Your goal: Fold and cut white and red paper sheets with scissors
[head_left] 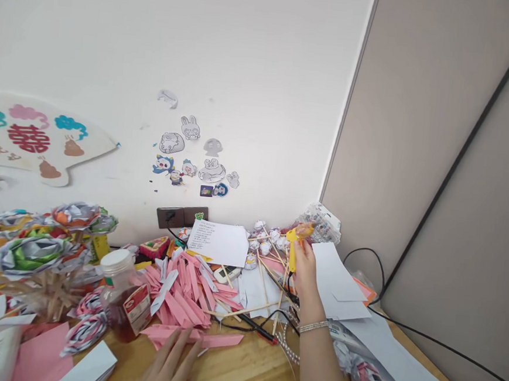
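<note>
My right hand [306,271] reaches toward the back of the wooden desk [240,371] and is closed round a yellow glue gun [294,243], held above a cluster of small paper flowers on wooden sticks [264,241]. A bead bracelet sits on that wrist. My left hand [170,366] lies flat near the front edge, fingers spread, resting on a folded pink paper strip [190,335]. Behind it lies a heap of folded pink paper pieces [185,291].
A jar with a white lid [124,303] stands left of the pink heap. Large paper roses [33,249] fill the left side. White sheets [339,285] and black cables [423,336] lie at the right. A wall socket [182,215] and stickers are on the wall.
</note>
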The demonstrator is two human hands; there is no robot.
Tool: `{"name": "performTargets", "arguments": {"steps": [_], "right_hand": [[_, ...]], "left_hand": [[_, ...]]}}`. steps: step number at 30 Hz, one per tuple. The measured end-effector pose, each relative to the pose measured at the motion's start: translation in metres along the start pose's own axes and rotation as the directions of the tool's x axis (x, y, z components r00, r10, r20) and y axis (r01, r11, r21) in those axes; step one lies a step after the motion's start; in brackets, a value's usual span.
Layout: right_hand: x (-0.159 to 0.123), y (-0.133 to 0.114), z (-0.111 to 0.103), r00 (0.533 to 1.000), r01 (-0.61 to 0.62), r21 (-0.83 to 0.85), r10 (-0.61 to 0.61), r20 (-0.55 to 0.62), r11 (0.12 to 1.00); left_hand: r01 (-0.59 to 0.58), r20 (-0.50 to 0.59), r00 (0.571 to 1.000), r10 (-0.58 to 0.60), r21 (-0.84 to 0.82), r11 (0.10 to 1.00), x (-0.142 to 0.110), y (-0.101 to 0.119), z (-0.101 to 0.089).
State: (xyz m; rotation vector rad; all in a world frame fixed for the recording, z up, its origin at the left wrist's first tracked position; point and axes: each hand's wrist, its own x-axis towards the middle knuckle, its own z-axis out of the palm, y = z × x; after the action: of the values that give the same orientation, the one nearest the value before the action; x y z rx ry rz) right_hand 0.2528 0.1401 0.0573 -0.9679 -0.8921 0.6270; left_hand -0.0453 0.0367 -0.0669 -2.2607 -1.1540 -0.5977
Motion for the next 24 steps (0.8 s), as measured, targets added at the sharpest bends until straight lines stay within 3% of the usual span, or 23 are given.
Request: {"name": "performTargets", "arguments": {"steps": [3,6,8,10,12,15,18,20,24], "right_hand": [[0.001,-0.009,-0.006,0.992,0.004,0.089,0.007,-0.123,0.996],[0.004,-0.013,-0.015,0.977,0.089,-0.038,-0.094,-0.19,0.995],[0.006,-0.013,-0.019,0.966,0.193,-0.226,-0.226,-0.129,0.955],[0.007,-0.011,-0.018,0.94,0.309,-0.409,-0.341,-0.004,0.859],[0.005,-0.006,-0.011,0.916,0.388,-0.536,-0.379,0.132,0.75],[-0.004,0.007,0.009,0.884,0.467,-0.687,-0.308,0.351,0.556],[-0.018,0.026,0.027,0.817,0.571,-0.745,-0.145,0.559,0.345],[-0.025,0.041,0.032,0.811,0.569,-0.77,-0.041,0.584,0.289],[-0.029,0.061,0.028,0.853,0.501,-0.819,0.0,0.521,0.28]], "left_hand": [[0.028,-0.03,0.999,-0.028,0.019,0.999,0.011,0.002,0.009],[0.076,-0.047,0.996,-0.077,-0.019,0.997,0.02,0.001,0.024],[0.113,-0.037,0.993,-0.116,-0.06,0.992,0.026,-0.001,0.033],[0.139,-0.017,0.99,-0.141,-0.085,0.987,0.032,-0.003,0.04],[0.147,-0.007,0.989,-0.148,-0.078,0.986,0.04,-0.005,0.043],[0.151,0.005,0.989,-0.151,-0.044,0.988,0.052,-0.008,0.042],[0.174,0.01,0.985,-0.174,-0.002,0.985,0.058,-0.005,0.038],[0.201,0.015,0.979,-0.202,0.041,0.979,0.056,-0.001,0.035],[0.206,0.003,0.978,-0.208,0.105,0.973,0.04,0.009,0.029]]}}
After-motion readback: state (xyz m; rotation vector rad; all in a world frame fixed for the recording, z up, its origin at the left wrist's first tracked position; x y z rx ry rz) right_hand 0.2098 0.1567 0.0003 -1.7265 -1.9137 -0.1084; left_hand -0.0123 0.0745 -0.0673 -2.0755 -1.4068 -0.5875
